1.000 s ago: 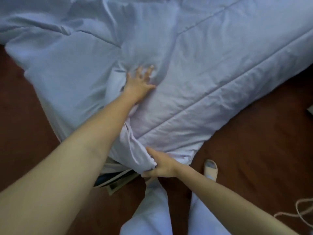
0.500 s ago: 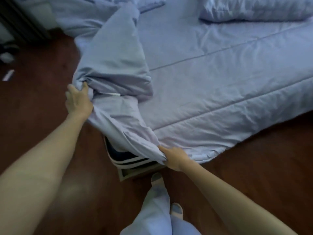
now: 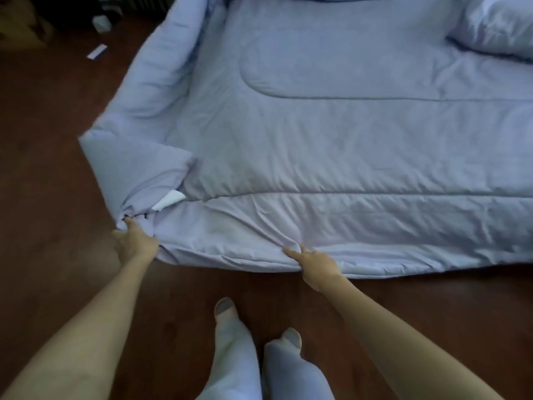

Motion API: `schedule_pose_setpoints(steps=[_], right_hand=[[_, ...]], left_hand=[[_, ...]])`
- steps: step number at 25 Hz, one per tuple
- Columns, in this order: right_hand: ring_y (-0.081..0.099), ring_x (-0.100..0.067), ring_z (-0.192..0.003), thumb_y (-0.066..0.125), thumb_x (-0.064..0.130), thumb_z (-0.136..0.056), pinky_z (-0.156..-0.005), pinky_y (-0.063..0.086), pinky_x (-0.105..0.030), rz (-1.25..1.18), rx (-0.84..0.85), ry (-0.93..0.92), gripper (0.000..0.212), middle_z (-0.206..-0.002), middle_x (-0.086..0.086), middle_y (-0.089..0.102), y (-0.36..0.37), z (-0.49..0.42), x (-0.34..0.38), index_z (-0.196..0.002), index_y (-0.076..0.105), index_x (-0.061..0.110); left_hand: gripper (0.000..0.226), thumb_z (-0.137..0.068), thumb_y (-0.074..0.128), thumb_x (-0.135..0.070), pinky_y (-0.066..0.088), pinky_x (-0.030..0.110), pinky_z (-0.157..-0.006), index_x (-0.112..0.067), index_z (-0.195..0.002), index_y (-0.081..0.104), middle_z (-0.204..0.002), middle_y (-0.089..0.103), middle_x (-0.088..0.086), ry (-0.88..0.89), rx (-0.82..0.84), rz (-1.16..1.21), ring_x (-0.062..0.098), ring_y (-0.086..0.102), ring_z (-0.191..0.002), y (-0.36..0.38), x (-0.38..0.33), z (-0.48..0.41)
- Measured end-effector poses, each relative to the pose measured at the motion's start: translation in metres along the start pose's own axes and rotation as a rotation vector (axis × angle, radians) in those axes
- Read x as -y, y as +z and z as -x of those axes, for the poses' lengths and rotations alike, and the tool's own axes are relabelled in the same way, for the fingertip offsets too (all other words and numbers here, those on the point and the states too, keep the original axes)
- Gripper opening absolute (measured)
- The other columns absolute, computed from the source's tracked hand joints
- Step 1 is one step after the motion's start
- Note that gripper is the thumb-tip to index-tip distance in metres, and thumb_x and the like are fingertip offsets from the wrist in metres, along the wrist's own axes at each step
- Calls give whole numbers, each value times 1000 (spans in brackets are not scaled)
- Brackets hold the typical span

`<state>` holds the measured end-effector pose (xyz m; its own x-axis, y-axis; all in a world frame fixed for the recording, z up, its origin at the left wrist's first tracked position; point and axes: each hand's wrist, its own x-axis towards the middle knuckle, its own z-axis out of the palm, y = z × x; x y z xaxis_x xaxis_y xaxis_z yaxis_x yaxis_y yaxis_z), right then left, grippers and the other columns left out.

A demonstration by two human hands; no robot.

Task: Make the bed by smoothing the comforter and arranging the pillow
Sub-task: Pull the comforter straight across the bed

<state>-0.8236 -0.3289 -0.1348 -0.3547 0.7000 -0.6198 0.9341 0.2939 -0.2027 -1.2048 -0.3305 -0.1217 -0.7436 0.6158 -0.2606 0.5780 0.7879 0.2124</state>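
Observation:
A pale blue quilted comforter [image 3: 331, 134] lies spread over the low bed and hangs to the floor along its near edge. My left hand [image 3: 134, 243] grips the bunched near-left corner of the comforter, where a white tag [image 3: 168, 200] sticks out. My right hand [image 3: 315, 265] pinches the near hem further right, and creases fan out from that pinch. The comforter's left side is folded up in a thick roll [image 3: 170, 62]. A pillow [image 3: 499, 27] in the same blue lies at the far right of the bed.
Dark wooden floor [image 3: 57, 183] surrounds the bed at the left and front. My feet and light trouser legs [image 3: 253, 356] stand just before the bed edge. A white slip of paper [image 3: 97, 51] and dark clutter lie at the far left.
The folded-over flap has been pulled down and back, so the comforter now lies much flatter. My left hand moved down to the near corner. The bed frame corner is covered now.

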Motion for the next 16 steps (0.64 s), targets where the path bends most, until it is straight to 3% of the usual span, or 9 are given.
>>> schedule_pose_setpoints(steps=[4,6,9,11,13,16], right_hand=[[52,-35,-119,39,1,-88,-88,47,-45,1,9,85,75,-151,-3,31,8,-8,7,-145,22,46],[48,-35,-123,40,4,-89,-91,45,-46,12,16,135,73,-154,-2,25,12,-12,13,-145,21,45],[32,-35,-137,41,17,-95,-103,35,-52,22,104,216,66,-160,-3,12,17,-21,27,-148,13,42],[26,-33,-140,38,29,-98,-107,33,-53,-83,98,263,59,-160,-4,12,13,-30,44,-150,9,36],[27,-31,-141,36,30,-98,-107,36,-49,-252,-10,275,60,-159,-4,16,-7,-41,71,-151,9,31],[39,-31,-135,42,23,-95,-104,39,-42,-470,-293,221,57,-152,-7,35,-60,-63,119,-150,25,22]], left_hand=[[78,-86,62,-13,37,48,-106,6,-146,16,-146,27,36,-105,157,23,49,35,-132,35,28,-18],[72,-87,62,-14,40,48,-104,12,-142,24,-143,35,36,-97,237,-19,49,41,-129,46,35,-23],[45,-90,52,-11,46,42,-97,5,-132,50,-130,55,30,50,459,-96,42,56,-117,47,29,-14],[42,-89,48,-11,47,37,-98,-4,-130,55,-132,57,22,213,552,-107,36,58,-117,40,14,-7],[44,-90,46,-17,45,34,-102,-18,-132,55,-139,54,14,363,579,-114,32,55,-123,19,-10,-7],[37,-87,43,-26,51,36,-94,-30,-119,61,-129,62,7,509,596,-46,31,62,-111,-28,-49,-18]])
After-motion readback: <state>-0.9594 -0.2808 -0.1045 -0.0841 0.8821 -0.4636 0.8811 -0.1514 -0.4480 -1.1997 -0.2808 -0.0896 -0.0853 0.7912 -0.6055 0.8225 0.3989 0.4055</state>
